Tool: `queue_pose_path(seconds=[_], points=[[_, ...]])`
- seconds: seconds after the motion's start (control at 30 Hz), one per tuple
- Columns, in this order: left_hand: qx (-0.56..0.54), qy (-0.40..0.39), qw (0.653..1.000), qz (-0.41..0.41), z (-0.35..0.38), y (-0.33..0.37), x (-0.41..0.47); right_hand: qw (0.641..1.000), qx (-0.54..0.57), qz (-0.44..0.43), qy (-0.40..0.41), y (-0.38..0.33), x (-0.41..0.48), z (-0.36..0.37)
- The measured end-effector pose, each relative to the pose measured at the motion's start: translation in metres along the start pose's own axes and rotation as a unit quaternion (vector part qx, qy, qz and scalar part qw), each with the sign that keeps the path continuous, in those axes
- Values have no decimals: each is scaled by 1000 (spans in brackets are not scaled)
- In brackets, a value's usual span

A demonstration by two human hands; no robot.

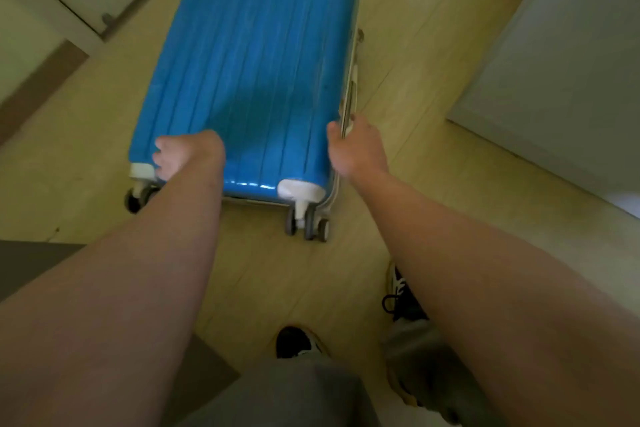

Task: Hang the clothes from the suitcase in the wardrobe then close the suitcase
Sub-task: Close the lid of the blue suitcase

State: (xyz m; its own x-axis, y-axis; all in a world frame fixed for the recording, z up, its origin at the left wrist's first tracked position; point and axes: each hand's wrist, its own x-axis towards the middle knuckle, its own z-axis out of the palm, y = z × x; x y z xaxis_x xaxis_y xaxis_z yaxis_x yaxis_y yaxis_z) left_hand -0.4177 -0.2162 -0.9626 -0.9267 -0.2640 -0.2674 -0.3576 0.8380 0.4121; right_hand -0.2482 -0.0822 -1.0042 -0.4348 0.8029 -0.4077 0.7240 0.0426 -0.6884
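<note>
Left hand (180, 156) and right hand (356, 146) grip the suitcase (256, 55) near its wheels.

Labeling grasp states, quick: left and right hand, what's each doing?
Left hand: on the blue suitcase near a wheel corner; finger curl cannot be told.
Right hand: grips the suitcase's right edge, thumb on top.

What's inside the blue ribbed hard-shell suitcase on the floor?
Nothing inside shows: the blue ribbed hard-shell suitcase lies flat, its shell covering the interior, so its contents are hidden. The left hand rests on its top; the right hand grips its side edge.
</note>
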Motion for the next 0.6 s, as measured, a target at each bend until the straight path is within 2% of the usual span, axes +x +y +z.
queue_pose_path(seconds=[0.1,0.2,0.37,0.47,0.53,0.6], points=[[148,-51,986,51,2,-19,-6,994,-73,-34,-72,-10,-22,22],[197,-80,972,95,11,-19,-8,971,-209,-35,-114,-11,-18,26],[264,-63,953,134,12,-7,-25,929,-351,-87,-71,-16,4,5],[312,-38,927,203,12,-1,-31,929,-357,-74,-69,-14,16,-12],[345,-45,901,259,12,7,-40,934,-352,-63,-19,-12,21,-22],[369,-70,874,310,15,16,-51,933,-345,-61,84,-9,21,-28]])
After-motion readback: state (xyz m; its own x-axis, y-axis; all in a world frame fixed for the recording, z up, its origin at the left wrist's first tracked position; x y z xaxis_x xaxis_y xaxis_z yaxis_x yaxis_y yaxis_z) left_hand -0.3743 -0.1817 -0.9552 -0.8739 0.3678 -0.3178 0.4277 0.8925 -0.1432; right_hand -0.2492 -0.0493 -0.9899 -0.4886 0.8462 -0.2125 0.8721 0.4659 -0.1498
